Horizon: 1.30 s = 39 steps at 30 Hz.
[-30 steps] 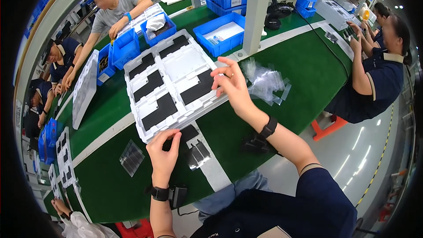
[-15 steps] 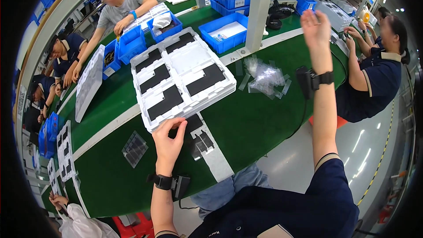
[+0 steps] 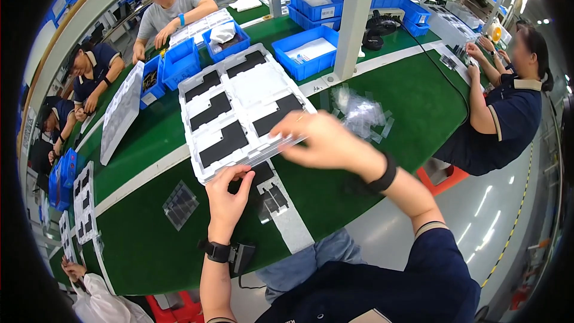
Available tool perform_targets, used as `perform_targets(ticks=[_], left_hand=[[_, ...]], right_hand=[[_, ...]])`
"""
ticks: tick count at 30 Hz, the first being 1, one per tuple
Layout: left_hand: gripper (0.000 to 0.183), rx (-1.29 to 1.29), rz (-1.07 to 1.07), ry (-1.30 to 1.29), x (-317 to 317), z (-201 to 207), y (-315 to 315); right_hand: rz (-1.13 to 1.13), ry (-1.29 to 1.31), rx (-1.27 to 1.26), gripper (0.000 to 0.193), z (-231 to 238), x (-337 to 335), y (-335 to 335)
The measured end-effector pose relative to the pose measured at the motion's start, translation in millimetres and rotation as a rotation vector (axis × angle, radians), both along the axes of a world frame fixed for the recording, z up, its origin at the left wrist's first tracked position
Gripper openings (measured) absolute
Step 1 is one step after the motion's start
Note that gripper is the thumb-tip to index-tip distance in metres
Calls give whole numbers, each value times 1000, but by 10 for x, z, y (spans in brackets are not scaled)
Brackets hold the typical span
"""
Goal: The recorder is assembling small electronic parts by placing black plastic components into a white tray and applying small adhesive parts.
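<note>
A stack of white plastic trays (image 3: 258, 88) stands in front of me, its top tray holding several flat black L-shaped pieces (image 3: 223, 144) in its recesses. My left hand (image 3: 227, 196) is at the stack's near edge, thumb and forefinger closed together at the rim. Over the stack's near right corner reaches my right hand (image 3: 323, 140), slightly blurred, fingers apart beside a black piece; nothing shows in it. Below the stack, a strip (image 3: 292, 225) carries small dark pieces (image 3: 274, 197). A clear sheet with dark pieces (image 3: 180, 204) lies to the left.
Clear plastic film scraps (image 3: 361, 110) lie right of the stack. Blue bins (image 3: 306, 54) stand behind it, near a grey post (image 3: 354, 24). A white tray (image 3: 122, 113) leans at the left. Co-workers sit left, behind and right. A cable (image 3: 445, 63) crosses the green table (image 3: 412, 96).
My right hand has come down from its raised place at the upper right to the tray stack's near right corner. My left thumb and forefinger have drawn together. The co-worker's reaching arm at left has pulled back.
</note>
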State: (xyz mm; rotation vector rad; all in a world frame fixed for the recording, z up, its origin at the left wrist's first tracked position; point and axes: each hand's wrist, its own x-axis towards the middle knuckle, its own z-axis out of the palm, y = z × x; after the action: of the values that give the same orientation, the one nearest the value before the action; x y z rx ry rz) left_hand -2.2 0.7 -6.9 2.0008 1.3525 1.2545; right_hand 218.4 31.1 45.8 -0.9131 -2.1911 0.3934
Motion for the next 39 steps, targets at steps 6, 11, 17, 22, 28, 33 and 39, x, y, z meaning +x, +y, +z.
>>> perform_targets(ticks=[6, 11, 17, 22, 28, 33, 39], left_hand=[[10, 7, 0, 3, 2, 25, 11], [8, 7, 2, 33, 7, 39, -19], [8, 0, 11, 51, 11, 53, -38], [8, -1, 13, 84, -5, 19, -5], [9, 8, 49, 83, 18, 69, 6], [8, 2, 25, 69, 24, 1, 33], [10, -27, 33, -2, -10, 0, -25]], right_hand=[[88, -65, 2, 20, -391, -388, 100], [71, 108, 9, 11, -435, -338, 95], [80, 73, -29, 12, -444, -273, 119], [145, 105, -87, 14, -504, -261, 172], [180, 99, -80, 19, -464, -199, 201], [196, 78, -195, 17, -559, -214, 229], [184, 93, -187, 15, -581, -294, 156]])
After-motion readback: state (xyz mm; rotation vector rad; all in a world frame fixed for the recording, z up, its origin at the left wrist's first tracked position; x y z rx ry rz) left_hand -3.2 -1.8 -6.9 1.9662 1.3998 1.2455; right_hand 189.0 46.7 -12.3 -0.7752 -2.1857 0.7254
